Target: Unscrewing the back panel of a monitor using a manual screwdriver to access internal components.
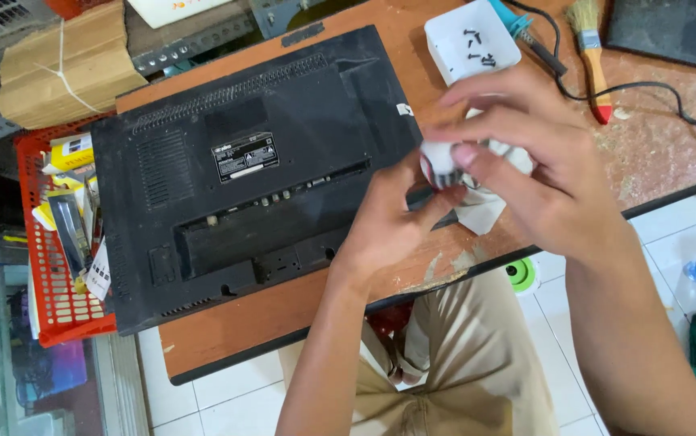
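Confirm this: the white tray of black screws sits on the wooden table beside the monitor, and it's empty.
Not empty. The head view shows the white tray on the wooden table beside the monitor, holding several black screws.

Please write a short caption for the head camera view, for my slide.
Both hands, left hand and right hand, grip a small white object beside a face-down black monitor.

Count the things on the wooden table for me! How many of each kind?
Black monitor lying face down: 1
White tray of screws: 1
Paintbrush: 1
Soldering iron with cable: 1
Dark mat: 1
Small white object held in both hands: 1
Total: 6
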